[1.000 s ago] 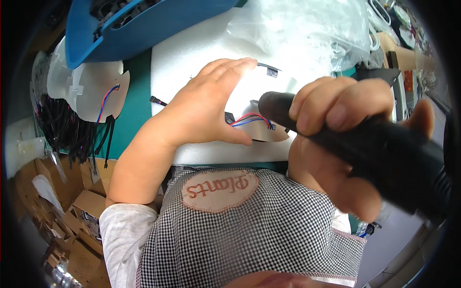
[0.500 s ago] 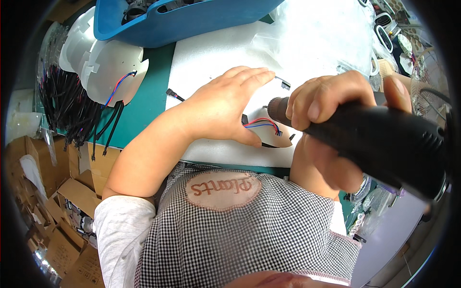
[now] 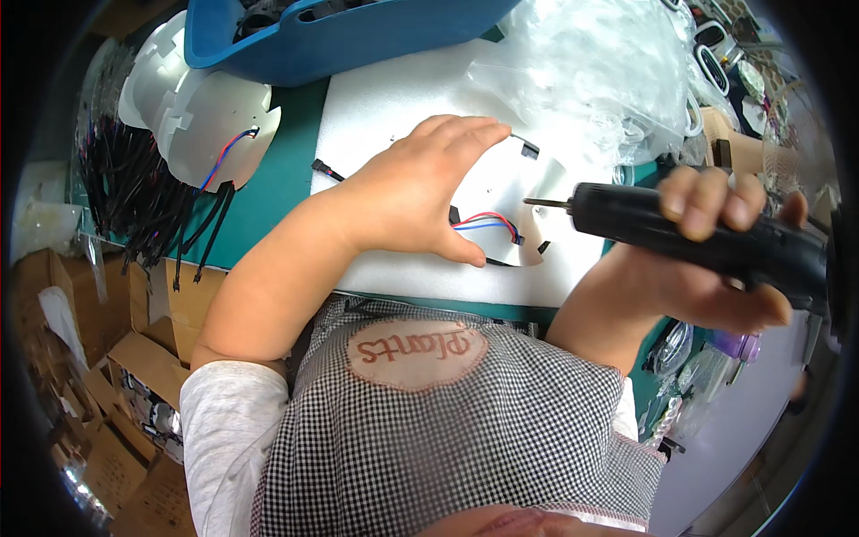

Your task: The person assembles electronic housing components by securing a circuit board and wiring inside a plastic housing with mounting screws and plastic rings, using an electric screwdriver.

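My right hand (image 3: pixel 707 242) is wrapped round a black electric screwdriver (image 3: pixel 626 213), held to the right of a round whitish plate (image 3: pixel 488 183). Its thin metal bit points left over the plate's right part. The plate lies on a white foam sheet (image 3: pixel 385 85). Across its left side my left hand (image 3: pixel 416 188) grips it, fingertips by the far rim and thumb by the near rim, hiding that side. Red, blue and dark wires (image 3: pixel 490 221) run over the plate from under this hand. A black cable connector (image 3: pixel 327 170) pokes out beyond my left wrist.
At the far side stands a blue bin (image 3: pixel 349 40) with dark parts. Similar whitish plates (image 3: pixel 215 125) and a bundle of black cables (image 3: pixel 134 197) lie on the green mat (image 3: pixel 291 134) to the left. Clear plastic bags (image 3: pixel 599 80) heap at the back right; cardboard boxes (image 3: pixel 148 367) stand lower left.
My right hand has drawn the screwdriver back to the right, away from the plate, so its bit now shows. My left hand has stayed on the plate.
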### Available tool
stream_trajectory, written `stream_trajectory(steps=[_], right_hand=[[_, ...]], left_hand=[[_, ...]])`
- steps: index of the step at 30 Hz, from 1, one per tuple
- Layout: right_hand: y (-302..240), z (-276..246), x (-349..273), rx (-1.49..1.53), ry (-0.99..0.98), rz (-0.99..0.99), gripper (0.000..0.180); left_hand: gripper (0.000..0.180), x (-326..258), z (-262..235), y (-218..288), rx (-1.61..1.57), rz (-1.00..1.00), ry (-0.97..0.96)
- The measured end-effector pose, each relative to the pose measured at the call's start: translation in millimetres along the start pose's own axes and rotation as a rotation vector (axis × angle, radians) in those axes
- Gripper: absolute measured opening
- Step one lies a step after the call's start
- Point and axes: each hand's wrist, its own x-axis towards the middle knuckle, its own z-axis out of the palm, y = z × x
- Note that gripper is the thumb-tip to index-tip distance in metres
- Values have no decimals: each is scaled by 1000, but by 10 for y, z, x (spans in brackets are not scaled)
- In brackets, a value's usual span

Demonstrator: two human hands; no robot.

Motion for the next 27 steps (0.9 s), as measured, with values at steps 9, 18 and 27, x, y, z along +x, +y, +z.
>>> stream_trajectory(steps=[9,18,27], right_hand=[[-472,-262,-109,149,71,-56,78],[-336,-346,-220,218,156,6,69],[-82,-515,-195,294,129,75,61]], left_hand=[[108,-244,-386,248,200,36,198],[111,-1396,-960,391,372,-141,347],[103,-3957,-970,20,-390,-1174,204]])
